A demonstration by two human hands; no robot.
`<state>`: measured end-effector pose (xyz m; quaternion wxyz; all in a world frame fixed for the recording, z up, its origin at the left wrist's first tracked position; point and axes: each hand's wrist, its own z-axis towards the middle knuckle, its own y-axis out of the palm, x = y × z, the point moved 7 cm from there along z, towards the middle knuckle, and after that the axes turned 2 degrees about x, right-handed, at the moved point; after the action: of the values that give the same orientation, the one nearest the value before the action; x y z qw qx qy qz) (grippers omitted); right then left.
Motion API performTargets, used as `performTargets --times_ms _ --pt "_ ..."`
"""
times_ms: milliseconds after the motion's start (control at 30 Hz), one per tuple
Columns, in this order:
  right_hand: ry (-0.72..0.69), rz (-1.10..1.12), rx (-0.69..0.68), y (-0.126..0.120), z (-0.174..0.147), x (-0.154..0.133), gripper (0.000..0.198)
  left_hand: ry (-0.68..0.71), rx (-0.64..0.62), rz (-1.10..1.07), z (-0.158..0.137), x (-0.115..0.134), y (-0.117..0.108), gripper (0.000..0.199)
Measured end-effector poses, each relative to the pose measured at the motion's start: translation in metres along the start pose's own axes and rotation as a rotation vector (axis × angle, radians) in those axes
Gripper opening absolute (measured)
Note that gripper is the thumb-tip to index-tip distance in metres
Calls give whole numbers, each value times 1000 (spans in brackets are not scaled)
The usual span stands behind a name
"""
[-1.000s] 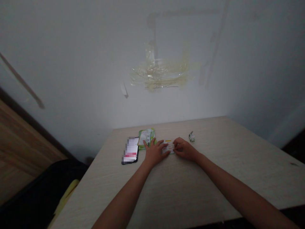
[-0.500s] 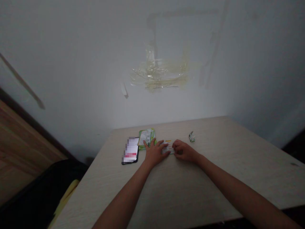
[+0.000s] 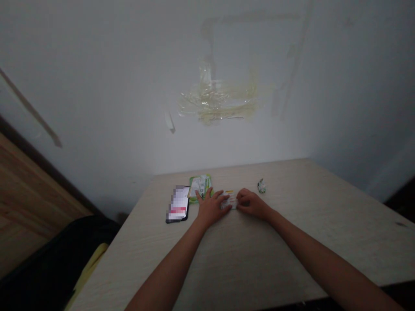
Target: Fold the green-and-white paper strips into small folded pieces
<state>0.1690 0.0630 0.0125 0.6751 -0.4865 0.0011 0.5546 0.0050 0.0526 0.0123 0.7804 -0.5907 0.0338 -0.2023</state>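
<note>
A small whitish printed sheet (image 3: 231,200) with a yellow strip along its top lies on the table between my hands. My left hand (image 3: 210,208) is spread flat, its thumb and fingers resting on the sheet's left side. Its other fingers reach the lower edge of a green-and-white packet (image 3: 199,188). My right hand (image 3: 251,204) is closed, with thumb and fingertips brought together at the sheet's right edge. The fingertips partly hide that edge, and how firmly they grip it is hard to see.
A phone (image 3: 178,205) with its screen lit lies left of the packet. Beyond my right hand sits a crumpled green-and-white wrapper (image 3: 261,186). The pale wooden table (image 3: 292,181) meets a wall (image 3: 129,86) with old clear tape (image 3: 220,101) on it.
My right hand has shifted very slightly at the sheet's right edge, fingers drawn closer together. My left hand stays in place.
</note>
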Motion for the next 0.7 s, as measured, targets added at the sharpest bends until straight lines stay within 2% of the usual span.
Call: performTargets --times_ms 133,400,700 --pt "40 -120 53 -4 1 6 12 7 -1 9 -1 1 -1 43" --pt "-8 -175 -15 -4 1 2 12 13 -4 15 0 1 -1 44" --pt "36 -359 33 -4 5 7 14 12 -8 6 -1 1 0 42"
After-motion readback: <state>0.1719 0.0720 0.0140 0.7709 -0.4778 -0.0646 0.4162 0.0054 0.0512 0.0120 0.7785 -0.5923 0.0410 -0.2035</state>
